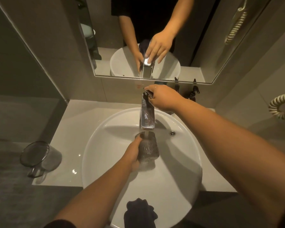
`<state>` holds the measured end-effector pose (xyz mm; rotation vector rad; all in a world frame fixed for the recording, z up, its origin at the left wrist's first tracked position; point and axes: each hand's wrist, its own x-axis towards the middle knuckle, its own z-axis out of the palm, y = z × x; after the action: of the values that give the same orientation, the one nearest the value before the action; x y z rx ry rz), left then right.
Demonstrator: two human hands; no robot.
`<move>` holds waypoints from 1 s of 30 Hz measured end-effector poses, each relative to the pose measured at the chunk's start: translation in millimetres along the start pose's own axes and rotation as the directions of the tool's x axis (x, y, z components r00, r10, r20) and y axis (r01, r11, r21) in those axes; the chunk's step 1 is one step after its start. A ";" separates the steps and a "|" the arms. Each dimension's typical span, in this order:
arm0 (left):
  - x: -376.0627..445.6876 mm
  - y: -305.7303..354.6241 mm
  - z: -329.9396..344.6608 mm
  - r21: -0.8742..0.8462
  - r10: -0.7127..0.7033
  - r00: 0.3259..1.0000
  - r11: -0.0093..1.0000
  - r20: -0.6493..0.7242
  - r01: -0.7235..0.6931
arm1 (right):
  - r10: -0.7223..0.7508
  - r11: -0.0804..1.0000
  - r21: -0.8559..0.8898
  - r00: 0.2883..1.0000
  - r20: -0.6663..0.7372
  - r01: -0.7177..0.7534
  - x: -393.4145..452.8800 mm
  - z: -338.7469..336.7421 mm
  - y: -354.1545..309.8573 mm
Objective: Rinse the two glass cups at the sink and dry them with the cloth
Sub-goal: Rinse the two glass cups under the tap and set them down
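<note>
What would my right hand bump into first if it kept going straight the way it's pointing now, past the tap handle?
The right hand points left and away, fingers on the tap handle. Straight on, it would likely meet the wall strip under the mirror first, though depth is hard to judge from this view.

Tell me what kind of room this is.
Most likely a bathroom: a round white basin on a counter, a chrome tap running over it, and a wall mirror right behind.

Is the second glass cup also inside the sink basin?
No, the second glass cup lies on the counter, left of the sink basin.
</note>
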<state>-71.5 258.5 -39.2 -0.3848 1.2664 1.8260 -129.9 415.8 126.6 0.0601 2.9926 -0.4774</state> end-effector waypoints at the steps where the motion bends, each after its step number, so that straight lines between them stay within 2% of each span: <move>1: 0.2 0.5 0.5 -0.024 -0.015 1.000 1.000 0.000 0.015 | -0.011 0.999 0.047 1.000 0.006 0.011 -1.9 -1.2 0.7; 3: -1.3 2.6 2.5 -0.067 -0.032 0.999 0.997 -0.010 0.031 | -0.019 0.971 0.239 1.000 0.024 0.013 -10.0 -1.1 5.7; 5: -0.1 3.4 2.6 -0.094 -0.030 1.000 0.995 0.000 0.030 | 0.045 0.898 0.437 0.999 0.000 -0.040 -23.6 9.1 16.7; 8: 0.7 2.9 1.5 -0.175 -0.023 0.999 0.984 0.041 0.030 | 0.298 0.707 0.683 0.953 -0.053 -0.183 -50.0 50.5 37.5; 10: 1.8 1.6 -0.9 -0.226 -0.030 0.999 0.973 0.028 0.036 | 0.436 0.536 0.779 0.897 0.075 -0.326 -72.3 91.9 41.7; 13: 4.1 -0.5 -5.0 -0.251 -0.035 0.999 0.967 0.019 0.039 | 0.379 0.389 0.792 0.866 0.328 -0.470 -101.4 142.2 23.0; 15: 3.3 -1.9 -5.9 -0.178 -0.044 0.998 0.983 -0.038 0.037 | 0.359 0.237 0.832 0.841 0.405 -0.502 -105.8 159.5 10.2; 17: 9.7 -8.2 -8.8 0.034 -0.015 0.979 0.999 -0.201 0.023 | 0.393 0.126 0.853 0.815 0.426 -0.506 -101.1 171.0 7.6; 19: 21.2 -14.8 -16.9 0.256 0.078 0.935 0.967 -0.347 0.014 | 0.446 0.210 0.862 0.829 0.337 -0.462 -99.1 174.2 9.5; 20: 22.5 -14.3 -17.3 0.288 0.104 0.924 0.958 -0.368 0.007 | 0.475 0.274 0.858 0.837 0.272 -0.434 -99.7 173.6 9.6; 22: 13.4 -8.8 -8.7 0.210 0.097 0.927 0.978 -0.363 -0.021 | 0.493 0.370 0.858 0.858 0.142 -0.355 -99.2 169.8 5.4; 24: -3.4 -1.5 3.9 0.049 0.021 0.967 0.999 -0.254 -0.009 | 0.481 0.463 0.826 0.874 0.069 -0.320 -97.5 166.2 0.0; 26: -12.3 0.1 8.0 -0.029 -0.023 0.990 0.999 -0.136 0.019 | 0.483 0.512 0.803 0.875 0.025 -0.306 -93.4 166.0 -3.4; 27: -13.0 0.8 6.0 -0.047 -0.030 0.994 0.999 -0.103 0.025 | 0.505 0.481 0.819 0.862 0.034 -0.314 -91.3 165.7 -3.2; 30: -11.7 4.4 -3.7 -0.179 -0.043 0.996 0.983 -0.077 0.029 | 0.545 0.273 0.895 0.823 0.157 -0.352 -88.3 163.4 -0.1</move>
<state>-69.0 249.2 -30.3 -0.5805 1.1454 1.9152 -25.4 362.7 -17.6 1.0710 2.2072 -2.0005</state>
